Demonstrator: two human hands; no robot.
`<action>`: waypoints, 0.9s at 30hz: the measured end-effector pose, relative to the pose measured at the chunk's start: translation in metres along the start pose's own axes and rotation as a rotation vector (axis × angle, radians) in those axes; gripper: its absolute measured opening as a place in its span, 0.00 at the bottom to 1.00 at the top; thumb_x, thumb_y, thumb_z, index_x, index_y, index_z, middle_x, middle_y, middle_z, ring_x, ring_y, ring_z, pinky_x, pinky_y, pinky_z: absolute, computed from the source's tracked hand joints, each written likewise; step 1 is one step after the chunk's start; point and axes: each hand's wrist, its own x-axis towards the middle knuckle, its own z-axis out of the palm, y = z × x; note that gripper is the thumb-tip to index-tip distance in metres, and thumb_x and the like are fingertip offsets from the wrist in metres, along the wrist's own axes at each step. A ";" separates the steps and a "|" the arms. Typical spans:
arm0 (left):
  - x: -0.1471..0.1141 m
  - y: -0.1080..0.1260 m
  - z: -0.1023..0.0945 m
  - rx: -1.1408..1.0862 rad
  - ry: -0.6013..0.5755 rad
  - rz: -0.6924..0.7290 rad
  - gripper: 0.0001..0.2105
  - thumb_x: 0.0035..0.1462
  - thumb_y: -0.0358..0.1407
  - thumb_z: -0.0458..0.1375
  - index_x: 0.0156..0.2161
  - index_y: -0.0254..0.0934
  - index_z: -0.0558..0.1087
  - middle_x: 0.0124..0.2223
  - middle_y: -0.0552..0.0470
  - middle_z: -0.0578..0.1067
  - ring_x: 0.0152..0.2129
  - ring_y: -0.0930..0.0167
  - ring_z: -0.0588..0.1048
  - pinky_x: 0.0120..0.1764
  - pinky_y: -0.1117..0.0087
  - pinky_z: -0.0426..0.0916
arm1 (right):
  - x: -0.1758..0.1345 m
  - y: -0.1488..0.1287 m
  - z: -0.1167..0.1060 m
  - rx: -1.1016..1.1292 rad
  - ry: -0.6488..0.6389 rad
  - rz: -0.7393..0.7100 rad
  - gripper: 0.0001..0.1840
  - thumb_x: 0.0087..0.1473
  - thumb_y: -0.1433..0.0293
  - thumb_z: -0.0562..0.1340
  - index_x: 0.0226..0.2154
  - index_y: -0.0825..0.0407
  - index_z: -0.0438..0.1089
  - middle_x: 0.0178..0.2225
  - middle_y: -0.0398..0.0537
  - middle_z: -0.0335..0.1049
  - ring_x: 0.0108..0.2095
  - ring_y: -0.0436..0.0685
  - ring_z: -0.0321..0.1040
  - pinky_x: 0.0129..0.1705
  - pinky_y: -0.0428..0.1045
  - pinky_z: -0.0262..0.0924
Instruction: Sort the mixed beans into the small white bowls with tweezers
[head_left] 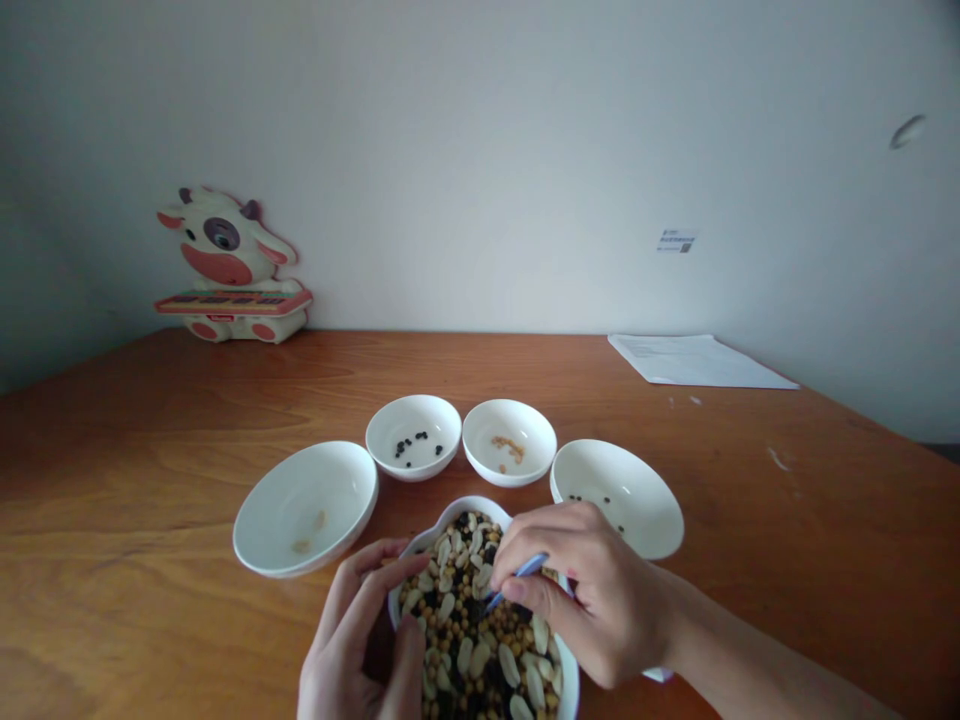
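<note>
A white wavy-edged bowl (571, 690) holds a mix of pale peanuts, yellow soybeans and black beans. My left hand (367, 630) grips its left side, with fingertips on the rim and the thumb against the edge. Over the mix, my right hand (589, 590) pinches blue tweezers (531, 566), tip pointing down among the beans. Whether anything is between the tips cannot be made out. Behind stand white bowls: a left bowl (259, 530) with a few pale pieces, one with black beans (401, 405), one with soybeans (517, 410), and a right bowl (652, 500) with small dark beans.
A cow-shaped toy keyboard (232, 270) stands at the back left of the wooden table (112, 500). White paper sheets (697, 360) lie at the back right. Part of a small white object (658, 675) shows under my right wrist. A wall rises behind the table.
</note>
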 end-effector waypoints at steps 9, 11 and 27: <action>0.000 0.000 -0.002 0.040 0.001 0.072 0.12 0.58 0.33 0.55 0.47 0.47 0.74 0.51 0.51 0.70 0.48 0.72 0.75 0.47 0.78 0.71 | 0.001 0.004 0.001 0.001 -0.004 -0.025 0.07 0.58 0.77 0.58 0.32 0.59 0.73 0.27 0.52 0.76 0.27 0.53 0.72 0.31 0.47 0.65; -0.001 0.000 -0.002 0.041 0.006 0.080 0.13 0.59 0.33 0.55 0.48 0.47 0.74 0.52 0.51 0.70 0.48 0.72 0.75 0.47 0.77 0.71 | 0.001 0.004 0.001 0.001 -0.008 -0.025 0.07 0.58 0.77 0.59 0.32 0.60 0.73 0.28 0.53 0.77 0.27 0.54 0.72 0.31 0.47 0.65; 0.000 0.000 -0.004 0.081 -0.009 0.119 0.15 0.58 0.31 0.55 0.49 0.48 0.72 0.52 0.52 0.70 0.48 0.73 0.75 0.46 0.80 0.71 | 0.001 0.003 0.002 -0.033 -0.028 -0.021 0.08 0.58 0.78 0.58 0.32 0.60 0.74 0.28 0.52 0.77 0.27 0.53 0.72 0.31 0.46 0.66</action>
